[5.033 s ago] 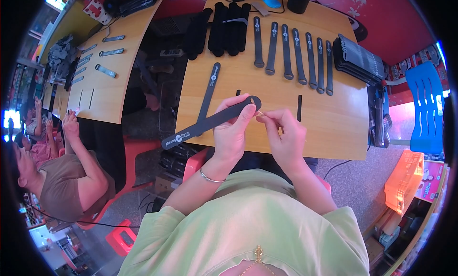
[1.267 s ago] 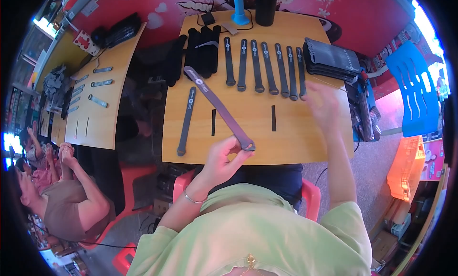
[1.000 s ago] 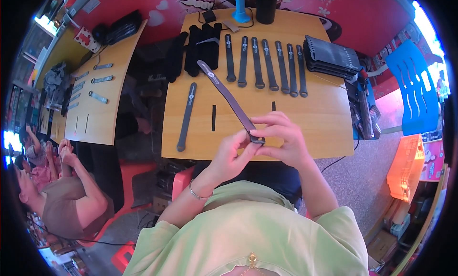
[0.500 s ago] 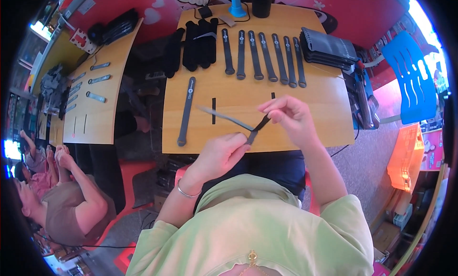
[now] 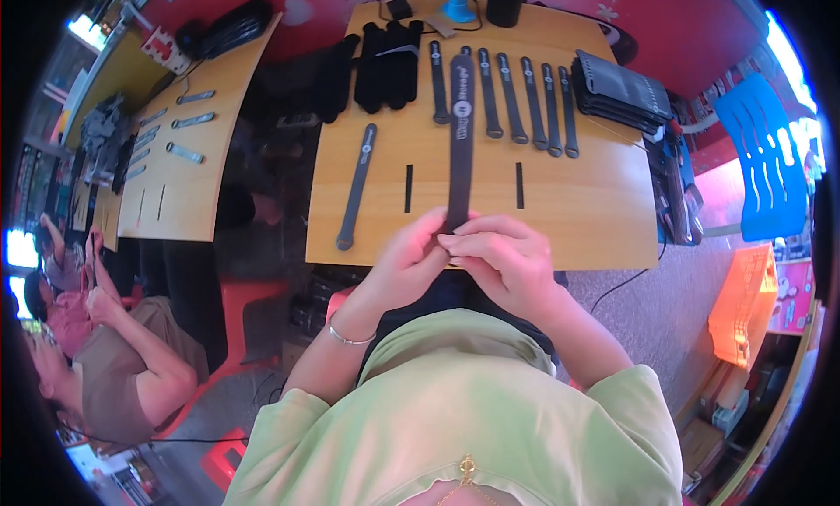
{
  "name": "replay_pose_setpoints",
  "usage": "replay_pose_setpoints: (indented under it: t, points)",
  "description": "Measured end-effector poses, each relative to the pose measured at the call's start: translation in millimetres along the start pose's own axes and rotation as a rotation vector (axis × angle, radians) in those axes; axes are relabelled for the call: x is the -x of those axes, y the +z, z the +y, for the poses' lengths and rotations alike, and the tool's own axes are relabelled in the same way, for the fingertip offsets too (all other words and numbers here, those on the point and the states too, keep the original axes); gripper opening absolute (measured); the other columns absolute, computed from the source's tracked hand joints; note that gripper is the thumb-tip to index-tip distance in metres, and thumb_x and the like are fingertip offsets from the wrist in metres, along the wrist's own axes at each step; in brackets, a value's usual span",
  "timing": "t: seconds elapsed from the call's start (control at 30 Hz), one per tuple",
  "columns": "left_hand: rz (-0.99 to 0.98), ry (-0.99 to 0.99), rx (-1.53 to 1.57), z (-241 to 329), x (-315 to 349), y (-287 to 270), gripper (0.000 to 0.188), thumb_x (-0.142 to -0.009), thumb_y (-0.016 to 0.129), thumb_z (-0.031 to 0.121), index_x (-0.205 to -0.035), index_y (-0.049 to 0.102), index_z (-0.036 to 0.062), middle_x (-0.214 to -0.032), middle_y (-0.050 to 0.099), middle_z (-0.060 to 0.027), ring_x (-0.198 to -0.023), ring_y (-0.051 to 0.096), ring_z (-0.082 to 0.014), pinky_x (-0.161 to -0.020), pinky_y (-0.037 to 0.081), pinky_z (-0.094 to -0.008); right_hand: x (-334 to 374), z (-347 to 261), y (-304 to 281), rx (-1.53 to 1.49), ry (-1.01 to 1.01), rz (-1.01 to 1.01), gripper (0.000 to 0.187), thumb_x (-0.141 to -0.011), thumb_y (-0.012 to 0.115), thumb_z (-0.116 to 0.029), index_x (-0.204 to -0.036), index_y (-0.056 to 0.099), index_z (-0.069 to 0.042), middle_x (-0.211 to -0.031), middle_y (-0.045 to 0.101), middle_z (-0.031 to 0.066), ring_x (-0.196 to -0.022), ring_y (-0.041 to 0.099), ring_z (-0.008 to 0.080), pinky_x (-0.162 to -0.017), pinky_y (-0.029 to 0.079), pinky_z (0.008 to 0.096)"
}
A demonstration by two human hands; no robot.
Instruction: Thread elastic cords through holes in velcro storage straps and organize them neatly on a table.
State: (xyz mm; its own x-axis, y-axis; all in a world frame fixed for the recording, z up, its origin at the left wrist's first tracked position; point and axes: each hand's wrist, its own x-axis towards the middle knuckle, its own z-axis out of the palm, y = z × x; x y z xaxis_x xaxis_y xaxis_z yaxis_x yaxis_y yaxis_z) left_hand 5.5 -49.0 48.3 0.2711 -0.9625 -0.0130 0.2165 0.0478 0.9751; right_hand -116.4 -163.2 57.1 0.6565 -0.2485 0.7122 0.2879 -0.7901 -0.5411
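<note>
My left hand (image 5: 409,263) and my right hand (image 5: 506,259) meet at the table's front edge, fingers closed on the lower end of a dark grey fabric strap (image 5: 460,147). The strap stands upright from my hands, printed side showing; its lower end is hidden by my fingers. A similar strap (image 5: 357,191) with a ring at its near end lies alone at the left of the table. Farther back, several more straps (image 5: 513,99) lie side by side in a row, one partly covered by the held strap.
Black gloves (image 5: 387,66) lie at the table's back left. A stack of dark flat pieces (image 5: 623,93) sits at the back right. Two black marks (image 5: 409,189) are on the wooden table (image 5: 577,230). Left, a person (image 5: 131,366) works near another table (image 5: 197,204). An orange crate (image 5: 742,305) stands right.
My right hand has come down to my left hand. The strap, folded and stretched between my hands before, now stands straight up with its printed side showing. The view has shifted slightly.
</note>
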Motion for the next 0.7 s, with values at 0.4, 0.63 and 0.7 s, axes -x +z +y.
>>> replay_pose_setpoints:
  t: [0.4, 0.63, 0.7]
  points:
    - [-0.010, 0.126, -0.173, 14, 12, 11, 0.027, -0.094, 0.040, 0.005, -0.121, 0.044, 0.0011, -0.083, 0.051, -0.0021, -0.064, 0.045, -0.0064, -0.059, 0.037, -0.0184, -16, 8, -12, -0.144, 0.014, -0.171, 0.031, -0.064, 0.070, 0.002, -0.094, 0.070, -0.008, -0.100, 0.065, 0.0021, -0.092, 0.054, 0.0222, -0.078, 0.048, 0.0336]
    - [-0.108, 0.138, -0.448, 20, 20, 8, 0.022, -0.094, 0.043, 0.006, -0.113, 0.050, -0.0011, -0.071, 0.047, -0.0049, -0.062, 0.043, -0.0124, -0.058, 0.037, -0.0247, -17, 20, -41, -1.015, 0.668, 0.318, 0.011, -0.092, 0.053, -0.010, -0.100, 0.058, -0.004, -0.096, 0.066, 0.0155, -0.082, 0.062, 0.0191, -0.067, 0.049, 0.0216]
    - [-0.119, 0.068, -0.385, 10, 25, -2, 0.021, -0.095, 0.044, 0.010, -0.111, 0.052, -0.0013, -0.069, 0.045, -0.0020, -0.062, 0.041, -0.0099, -0.057, 0.036, -0.0241, -31, 27, -59, -1.108, 0.681, 0.506, 0.014, -0.097, 0.044, -0.018, -0.100, 0.052, -0.006, -0.095, 0.065, 0.0194, -0.082, 0.066, 0.0230, -0.063, 0.051, 0.0232]
